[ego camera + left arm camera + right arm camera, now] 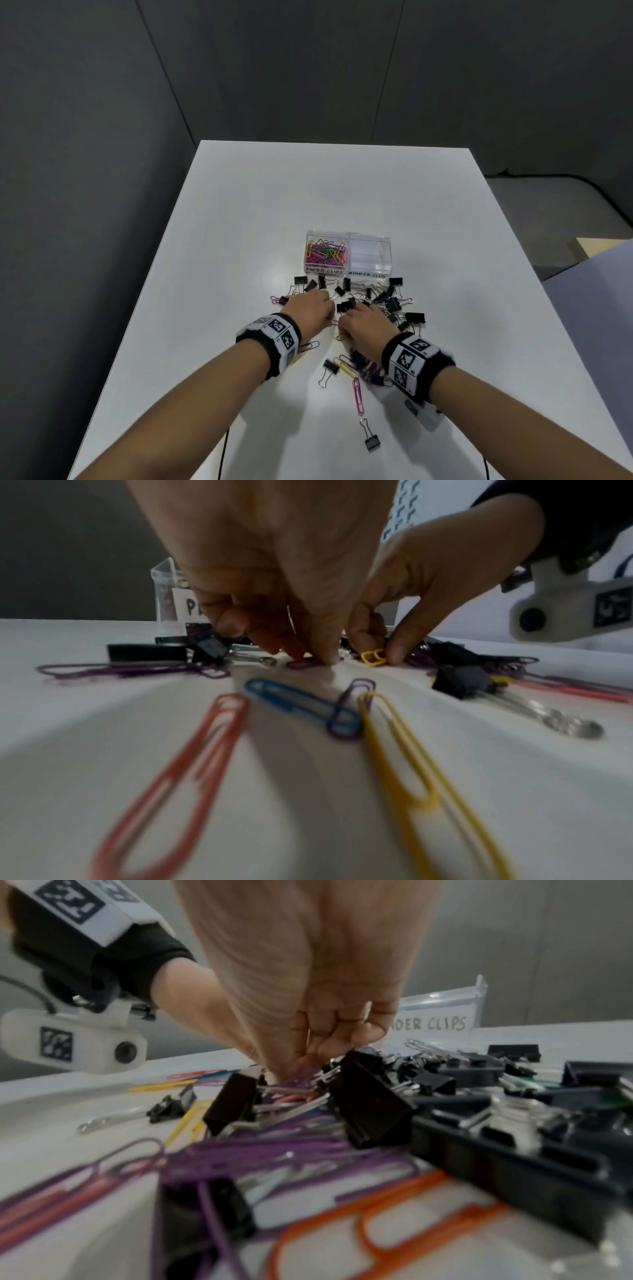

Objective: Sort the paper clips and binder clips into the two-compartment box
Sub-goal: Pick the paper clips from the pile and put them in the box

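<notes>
The clear two-compartment box [347, 270] stands mid-table. Its left half, labelled PAPER CLIPS, holds coloured paper clips [325, 253]; the right half [370, 255], labelled BINDER CLIPS, looks bare. In front lies a mixed pile of black binder clips [390, 301] and paper clips. My left hand [323, 308] is down on the pile, its curled fingertips [301, 653] pinching a small purple paper clip [298, 664] against the table. Right beside it, my right hand [342, 325] pinches a yellow paper clip [373, 657] between thumb and curled fingers [329, 1042].
Loose clips lie nearer me: a pink paper clip [358, 394], a yellow one [346, 368], a binder clip [330, 368] and another binder clip [371, 440]. Red, blue and yellow clips [301, 710] lie under my left wrist. The white table [308, 192] ends at dark walls.
</notes>
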Available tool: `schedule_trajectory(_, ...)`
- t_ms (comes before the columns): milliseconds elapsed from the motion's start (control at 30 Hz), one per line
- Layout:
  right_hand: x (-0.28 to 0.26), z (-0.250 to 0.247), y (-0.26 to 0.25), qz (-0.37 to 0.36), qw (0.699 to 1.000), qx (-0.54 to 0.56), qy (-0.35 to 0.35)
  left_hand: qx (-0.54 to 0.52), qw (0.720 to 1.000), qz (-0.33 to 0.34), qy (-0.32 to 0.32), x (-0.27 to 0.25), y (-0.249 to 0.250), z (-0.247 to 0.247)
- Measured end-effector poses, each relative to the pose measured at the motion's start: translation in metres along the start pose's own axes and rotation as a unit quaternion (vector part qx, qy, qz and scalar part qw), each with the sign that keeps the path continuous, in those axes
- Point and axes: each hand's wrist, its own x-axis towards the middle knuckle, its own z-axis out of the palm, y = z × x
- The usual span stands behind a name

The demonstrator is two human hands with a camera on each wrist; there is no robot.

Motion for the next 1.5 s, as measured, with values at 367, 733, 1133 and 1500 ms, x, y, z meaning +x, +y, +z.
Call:
schedule_trajectory(367,-0.021,-0.032,0.026,0.056,0.978,0.193,0.062,-0.096,0.995,-0.040,0.004,-0.032,-0.024,-0.004)
schedule_trajectory(733,-0.077,0.017,0.038,-0.007,0.999,0.022,-0.028,-0.133,0.980,-0.149,-0.017,-0.069,-0.025,0.030)
schedule_trajectory(1133,-0.031,0.018,0.014,-0.031,0.997,-0.002,0.072,-0.144,0.978,-0.146,0.046,-0.038,0.001,0.031)
schedule_trajectory(1500,-0.022,0.015,0.009,-0.080,0.993,-0.080,0.032,-0.154,0.981,-0.120,0.007,-0.032,-0.004,0.019)
